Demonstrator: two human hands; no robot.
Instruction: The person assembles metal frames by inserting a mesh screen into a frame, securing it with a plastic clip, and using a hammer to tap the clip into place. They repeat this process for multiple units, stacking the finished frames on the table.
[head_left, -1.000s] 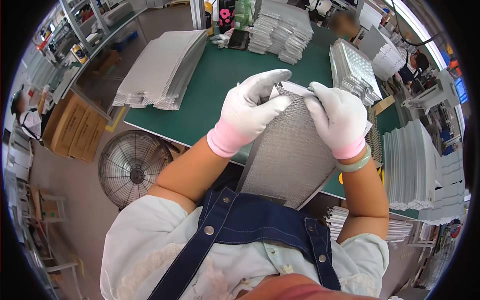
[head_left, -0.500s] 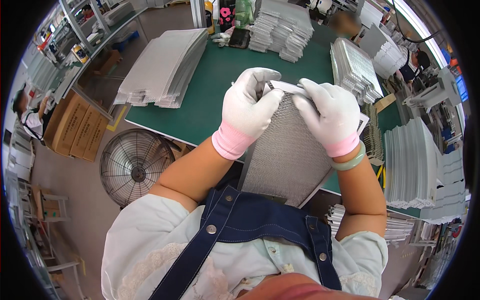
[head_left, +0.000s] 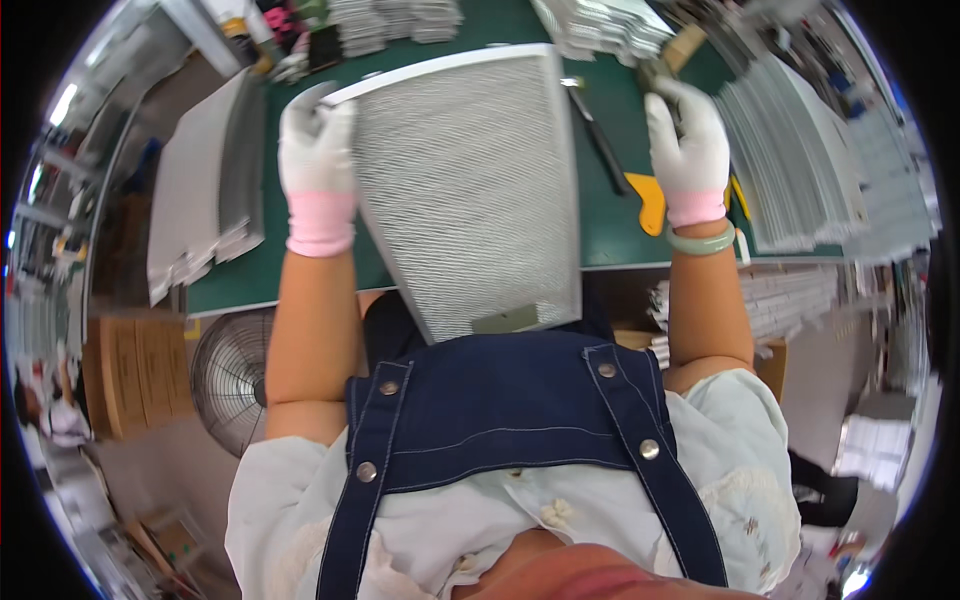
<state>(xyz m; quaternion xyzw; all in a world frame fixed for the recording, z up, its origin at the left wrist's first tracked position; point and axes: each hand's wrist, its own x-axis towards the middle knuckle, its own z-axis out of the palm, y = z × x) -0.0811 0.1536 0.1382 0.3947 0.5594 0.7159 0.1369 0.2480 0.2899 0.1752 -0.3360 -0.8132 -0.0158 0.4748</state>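
A silver mesh filter panel point(head_left: 465, 190) in a light metal frame stands tilted between the table and my apron. My left hand point(head_left: 318, 165), in a white glove with a pink cuff, grips its upper left corner. My right hand point(head_left: 688, 145), gloved alike, is off the panel, over the table's right side near a tan block point(head_left: 684, 46). Its thumb and fingers are apart and I see nothing held, though its fingertips are blurred. Between panel and right hand lie a black-handled tool point(head_left: 598, 138) and a flat orange-yellow piece point(head_left: 648, 203).
Stacks of mesh sheets stand on the green table point(head_left: 230, 290): one at the left point(head_left: 205, 180), another at the back point(head_left: 395, 22). Thin panels point(head_left: 790, 150) line the right. A floor fan point(head_left: 230, 375) and cardboard boxes point(head_left: 145, 375) are below left.
My right hand has let go of the panel and moved right. My left hand has shifted left, still gripping the corner. The panel has come round more upright, and the view has turned.
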